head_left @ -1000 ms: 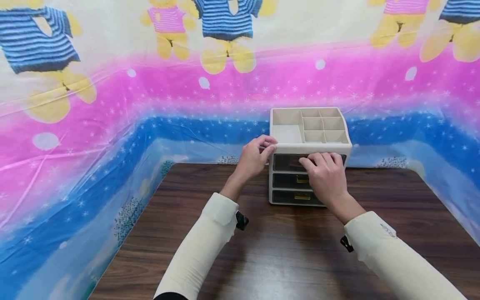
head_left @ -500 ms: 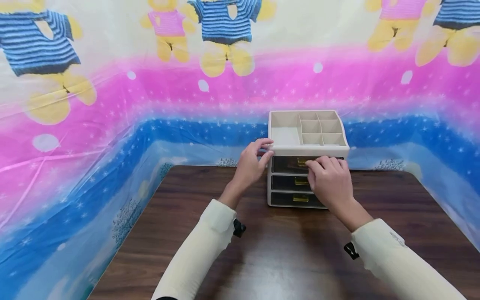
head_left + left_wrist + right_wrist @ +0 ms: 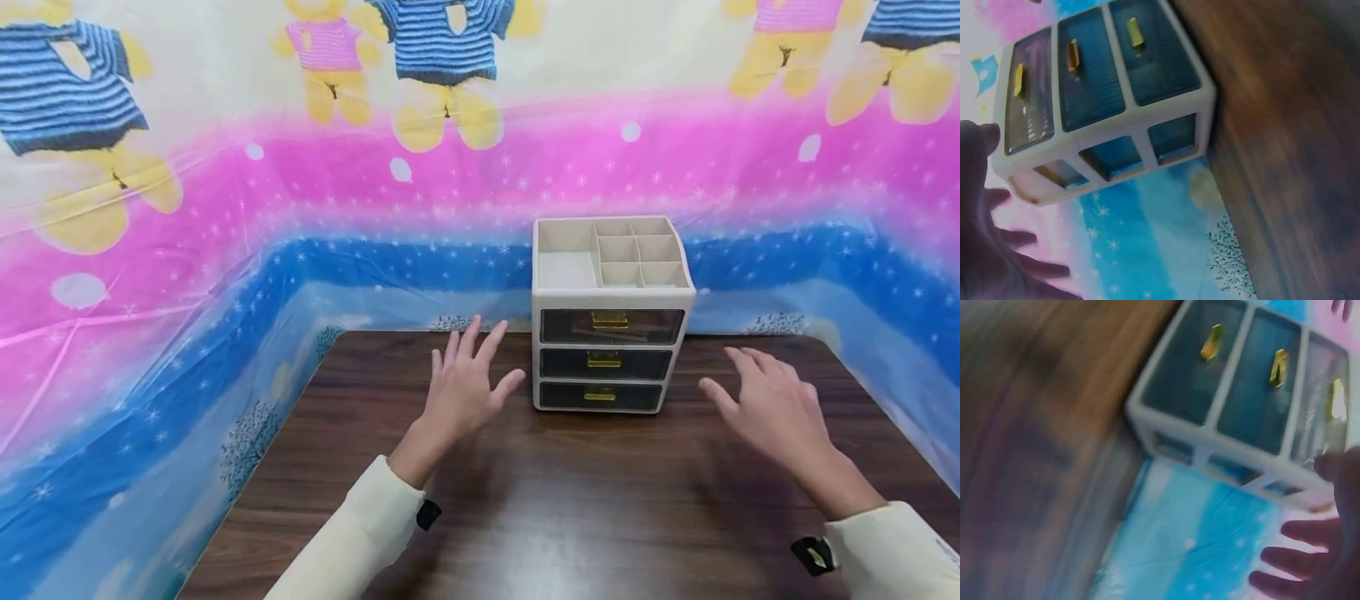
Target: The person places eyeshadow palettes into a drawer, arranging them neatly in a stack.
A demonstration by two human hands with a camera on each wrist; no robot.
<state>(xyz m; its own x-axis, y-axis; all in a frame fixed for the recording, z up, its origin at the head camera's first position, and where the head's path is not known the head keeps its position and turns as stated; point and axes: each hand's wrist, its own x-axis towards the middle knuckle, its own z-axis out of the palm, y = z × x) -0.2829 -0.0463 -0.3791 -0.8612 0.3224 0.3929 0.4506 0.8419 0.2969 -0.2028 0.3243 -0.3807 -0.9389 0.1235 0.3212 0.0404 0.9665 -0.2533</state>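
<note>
A cream desktop organizer (image 3: 613, 293) stands upright at the back of the table, with three dark see-through drawers, all pushed in. Each drawer has a gold handle, such as the top one (image 3: 610, 320). Something pale shows faintly inside the top drawer (image 3: 645, 327). My left hand (image 3: 465, 392) is held left of the organizer with its fingers spread, touching nothing. On the other side, my right hand (image 3: 776, 408) hovers apart from it, fingers loosely extended and holding nothing. Both wrist views show the drawer fronts (image 3: 1091, 69) and the organizer's side openings.
The organizer's top has a large compartment (image 3: 567, 268) at left and several small ones at right. Dark wood-grain table (image 3: 570, 500) spreads in front. A printed cloth (image 3: 465, 192) with bears and snowflakes hangs close behind and along both sides.
My right hand has left the top drawer's handle and moved right. My left hand has come off the organizer's upper left edge and moved left and down, its fingers spreading.
</note>
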